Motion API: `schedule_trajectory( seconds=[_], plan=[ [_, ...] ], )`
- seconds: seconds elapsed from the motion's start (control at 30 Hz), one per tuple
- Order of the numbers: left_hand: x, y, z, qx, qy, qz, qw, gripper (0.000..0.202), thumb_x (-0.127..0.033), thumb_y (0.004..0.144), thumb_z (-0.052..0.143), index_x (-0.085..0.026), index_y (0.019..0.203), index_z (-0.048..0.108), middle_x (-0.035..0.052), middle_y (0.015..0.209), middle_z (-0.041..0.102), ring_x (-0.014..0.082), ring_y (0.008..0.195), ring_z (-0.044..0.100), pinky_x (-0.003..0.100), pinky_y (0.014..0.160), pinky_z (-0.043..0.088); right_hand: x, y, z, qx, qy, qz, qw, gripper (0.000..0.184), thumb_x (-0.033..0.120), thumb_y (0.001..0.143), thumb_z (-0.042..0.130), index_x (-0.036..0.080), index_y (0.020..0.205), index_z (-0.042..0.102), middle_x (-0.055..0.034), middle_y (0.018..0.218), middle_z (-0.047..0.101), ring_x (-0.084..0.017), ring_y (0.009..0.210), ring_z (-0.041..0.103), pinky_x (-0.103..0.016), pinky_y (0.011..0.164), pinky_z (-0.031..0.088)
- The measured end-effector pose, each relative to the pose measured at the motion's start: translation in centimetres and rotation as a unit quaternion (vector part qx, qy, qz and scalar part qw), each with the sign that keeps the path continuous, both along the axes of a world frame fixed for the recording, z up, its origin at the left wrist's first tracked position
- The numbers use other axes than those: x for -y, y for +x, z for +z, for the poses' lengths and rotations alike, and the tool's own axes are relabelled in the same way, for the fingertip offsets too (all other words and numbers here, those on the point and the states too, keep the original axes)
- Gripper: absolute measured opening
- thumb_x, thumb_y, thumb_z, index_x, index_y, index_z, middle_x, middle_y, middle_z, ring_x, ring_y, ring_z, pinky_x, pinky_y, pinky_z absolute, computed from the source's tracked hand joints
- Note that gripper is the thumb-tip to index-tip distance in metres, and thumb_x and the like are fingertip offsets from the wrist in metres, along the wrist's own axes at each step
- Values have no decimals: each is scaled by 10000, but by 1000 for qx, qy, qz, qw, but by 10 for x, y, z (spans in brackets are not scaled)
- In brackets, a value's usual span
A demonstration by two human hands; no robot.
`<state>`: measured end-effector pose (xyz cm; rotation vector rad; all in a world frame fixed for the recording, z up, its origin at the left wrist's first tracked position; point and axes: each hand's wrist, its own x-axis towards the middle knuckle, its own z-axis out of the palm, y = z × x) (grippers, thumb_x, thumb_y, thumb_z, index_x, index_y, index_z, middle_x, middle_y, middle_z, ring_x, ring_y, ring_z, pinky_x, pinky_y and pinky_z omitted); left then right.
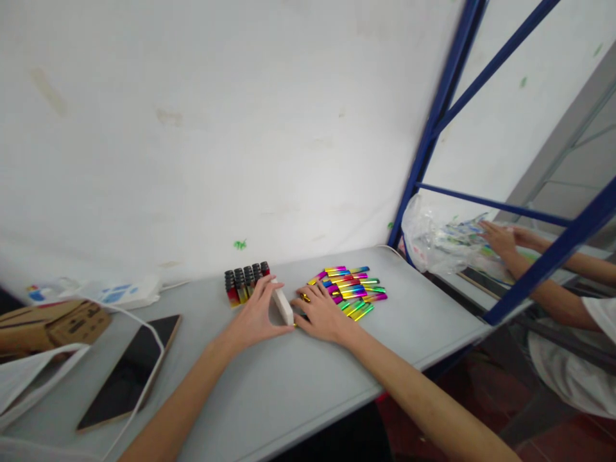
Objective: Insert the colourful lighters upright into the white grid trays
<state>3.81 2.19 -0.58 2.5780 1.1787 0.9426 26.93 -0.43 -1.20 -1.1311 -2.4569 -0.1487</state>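
Observation:
My left hand (255, 319) is closed around a narrow white block-like piece (283, 308), thumb at its near end and fingers at its far end. Just behind that hand, black-capped pieces with red and yellow bodies, like lighters (243, 282), stand upright in rows. My right hand (325, 313) lies palm down with fingers apart, its fingertips close to the right side of the white piece. Under and beyond it, shiny strips (353, 292) in gold, pink, blue and green are spread over the grey table (269, 391). Small gold bits show by its fingers; whether it grips any is unclear.
At left are a dark flat tablet-like device (132, 369), a white cable (156, 340), a cardboard box (58, 324) and a white power strip (129, 293). A blue metal frame (433, 128) rises at right. Beyond it, another person's hands (500, 237) work beside clear plastic bags (423, 237).

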Motion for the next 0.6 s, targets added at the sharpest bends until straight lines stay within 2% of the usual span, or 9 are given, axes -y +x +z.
schedule_trajectory(
  seconds=[0.1,0.17,0.27,0.37,0.47,0.6],
  plan=[
    [1,-1,1,-2,5,-2,1000,866,-452,677,911,-276,1405,476,134,1536,386,366,1458,454,541,1223,409,0,5,2,9,2,4,1000,302,387,1077,479,262,1284,659,-125,1328,584,-284,1314,476,-595,1210,272],
    [2,-2,2,-6,9,-9,1000,836,-442,688,909,-293,1407,510,123,1540,379,367,1452,460,537,1220,417,-2,13,5,13,5,10,1000,304,316,1068,492,268,1335,629,-129,1361,563,-292,1346,444,-595,1199,290],
    [4,0,5,-4,27,-26,999,734,-437,716,898,-306,1367,586,111,1546,370,368,1431,479,524,1199,451,-5,21,8,9,-4,21,1000,309,209,1040,509,241,1323,630,-134,1379,554,-292,1348,433,-529,1160,361],
    [6,4,8,25,73,-5,997,628,-469,714,905,-274,1254,649,120,1535,381,382,1430,465,531,1178,470,-6,21,9,-13,-17,24,999,272,288,1077,474,222,1272,651,-128,1325,586,-277,1278,478,-480,1126,398],
    [5,7,11,53,122,28,991,526,-496,704,917,-250,1096,667,125,1528,402,378,1411,476,524,1139,501,-6,19,9,-35,-13,16,999,333,417,1092,452,216,1278,643,-126,1290,612,-275,1232,505,-499,1131,383],
    [-1,4,20,77,196,24,977,458,-503,776,877,-236,1060,637,122,1392,546,318,1262,603,479,1066,544,-11,25,9,-52,-24,12,998,308,354,1099,439,195,1273,638,-130,1310,621,-268,1240,517,-485,1128,389]
  ],
)
